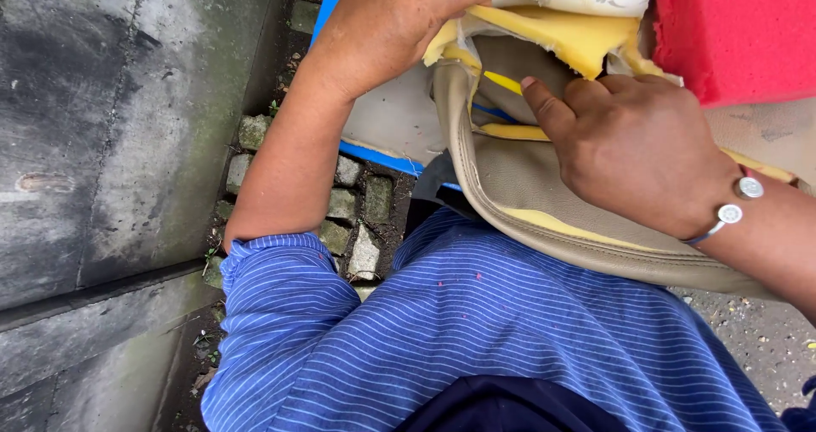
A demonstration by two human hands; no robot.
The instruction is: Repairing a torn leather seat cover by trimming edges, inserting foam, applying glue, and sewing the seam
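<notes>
A: Blue striped shirt (476, 330) fills the bottom, nearest the lens. Above it I see the beige seat cover (527, 186), its piped edge curving across the person's front.

B: Hands?

A: Left hand (387, 24) sits at the top, fingers curled together and clamped on the cover's upper edge where yellow foam (578, 37) pokes out. Right hand (637, 147) rests on the cover's near side, index finger pushed into the opening, remaining fingers bunched. A bracelet (731, 214) shows on that wrist.

B: How far along?

A: My read: partway. Cover wraps the lower foam rim, so that part looks seated. Top edge is loose, foam torn and exposed, so pulling the cover over there looks left to do. I can't tell how the far side stands, it's out of view.

B: Surroundings?

A: Red foam block (739, 33) top right, touching the seat. Blue board (378, 156) under it, wet concrete (110, 143) left, mossy stones (357, 211) between.
</notes>
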